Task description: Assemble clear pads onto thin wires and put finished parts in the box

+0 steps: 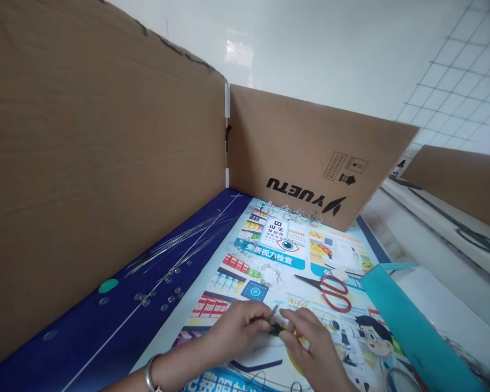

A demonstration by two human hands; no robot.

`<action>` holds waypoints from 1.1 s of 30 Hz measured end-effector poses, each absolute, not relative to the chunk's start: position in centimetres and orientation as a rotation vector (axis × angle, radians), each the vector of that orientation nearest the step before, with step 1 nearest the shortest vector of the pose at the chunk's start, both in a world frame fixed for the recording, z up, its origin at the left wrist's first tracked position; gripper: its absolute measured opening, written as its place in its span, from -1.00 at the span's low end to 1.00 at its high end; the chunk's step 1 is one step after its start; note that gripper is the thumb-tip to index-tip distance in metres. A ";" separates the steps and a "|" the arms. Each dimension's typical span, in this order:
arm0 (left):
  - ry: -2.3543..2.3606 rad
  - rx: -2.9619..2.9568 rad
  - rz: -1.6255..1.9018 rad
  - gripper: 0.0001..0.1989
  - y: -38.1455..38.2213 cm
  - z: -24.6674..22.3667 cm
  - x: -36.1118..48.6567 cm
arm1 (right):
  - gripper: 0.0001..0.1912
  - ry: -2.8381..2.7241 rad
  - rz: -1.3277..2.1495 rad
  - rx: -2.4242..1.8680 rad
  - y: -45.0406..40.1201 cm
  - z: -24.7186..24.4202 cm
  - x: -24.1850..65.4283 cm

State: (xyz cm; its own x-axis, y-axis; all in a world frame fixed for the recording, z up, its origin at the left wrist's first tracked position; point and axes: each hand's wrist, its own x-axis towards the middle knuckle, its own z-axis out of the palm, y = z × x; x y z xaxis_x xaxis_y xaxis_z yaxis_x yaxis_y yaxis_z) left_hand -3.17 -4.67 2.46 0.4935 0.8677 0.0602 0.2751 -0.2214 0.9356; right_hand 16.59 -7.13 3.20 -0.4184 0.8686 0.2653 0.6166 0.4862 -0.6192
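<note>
Left hand and right hand pinch small dark piece, well in from printed mat's left edge; probably light, stiff, slippery; best gripped by ends.

Brown cardboard panel stood left, meeting a printed cardboard panel at a corner. Glossy pale surface behind, wall or floor unclear, caught a bright reflection. Dark grid lines ran upper right.
</note>
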 end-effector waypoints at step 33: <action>0.510 0.144 1.217 -0.51 -4.8 2.1 -3.6 | -0.88 -1.740 0.981 -1.055 -5.8 4.1 8.6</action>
